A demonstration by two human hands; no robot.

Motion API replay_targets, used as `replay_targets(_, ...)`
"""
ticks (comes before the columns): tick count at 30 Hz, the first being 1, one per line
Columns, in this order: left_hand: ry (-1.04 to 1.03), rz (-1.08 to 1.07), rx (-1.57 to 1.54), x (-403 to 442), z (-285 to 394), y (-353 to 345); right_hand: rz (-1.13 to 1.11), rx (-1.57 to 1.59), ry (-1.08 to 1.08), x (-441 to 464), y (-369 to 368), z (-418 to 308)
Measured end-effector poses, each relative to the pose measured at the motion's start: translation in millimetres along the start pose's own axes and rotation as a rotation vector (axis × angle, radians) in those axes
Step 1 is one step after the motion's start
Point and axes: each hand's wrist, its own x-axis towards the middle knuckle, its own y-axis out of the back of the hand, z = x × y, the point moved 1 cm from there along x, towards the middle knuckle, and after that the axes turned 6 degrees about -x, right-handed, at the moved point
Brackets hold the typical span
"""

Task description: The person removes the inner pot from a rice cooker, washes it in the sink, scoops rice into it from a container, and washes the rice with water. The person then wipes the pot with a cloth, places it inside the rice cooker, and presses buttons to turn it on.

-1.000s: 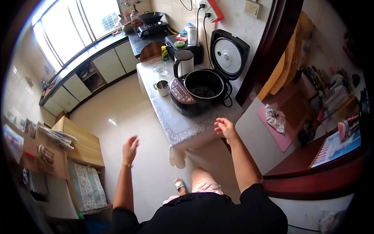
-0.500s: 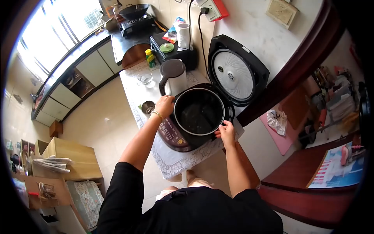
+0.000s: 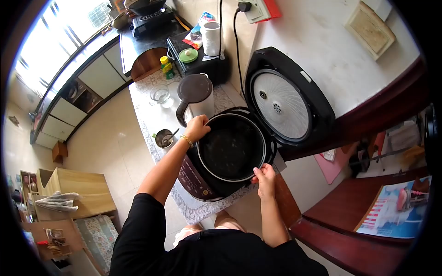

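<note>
An electric cooker [image 3: 195,181] with a dark control panel stands on a lace-covered table, its lid [image 3: 283,103] swung up at the back right. The dark inner pot [image 3: 232,147] sits in it; a few pale specks show on its bottom. My left hand [image 3: 198,128] is closed on the pot's rim at the upper left. At the lower right, my right hand [image 3: 265,178] pinches the same rim between thumb and fingers. The fingertips of both hands are partly hidden. A kettle [image 3: 195,94] with a dark top stands just behind my left hand.
Left of the cooker are a metal cup [image 3: 164,138] with a spoon and a glass jug [image 3: 159,95]. A yellow-capped bottle [image 3: 166,66] stands further back. A black cord [image 3: 237,50] hangs from the wall socket [image 3: 258,10] behind the kettle.
The view has shifted closer, so the cooker appears larger and lower. Both hands remain at the pot's rim, and the right fingers have closed more firmly on it.
</note>
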Motion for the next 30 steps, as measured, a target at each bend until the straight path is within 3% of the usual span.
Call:
replay_targets(5,-0.048,0.002,-0.346,-14.6,17.2,28.7,0.053,0.087,0.143,-28.4,-16.2,-52.6)
replay_targets(7,0.0,-0.022,-0.588,-33.5,38.0,56.2,0.038,0.16,0.375,-40.2,-28.1,-76.4)
replay_targets(11,0.036,0.026,-0.83,-88.0,49.3,119.6,-0.082,0.077,0.523,-86.1,-58.6,-128.0)
replay_targets(15,0.024,0.04,-0.986,-162.3,18.4,187.3,-0.195,0.067,0.565,-134.7,-109.5,-141.5)
replay_targets(21,0.085,0.108,-1.098,-307.9,-64.1,285.7,-0.37,0.019,0.434,-202.2,-219.7,-85.2)
replay_targets(30,0.291,0.477,-1.13,-516.0,-213.4,381.5,-0.823,0.031,0.031,-279.9,-424.2,48.1)
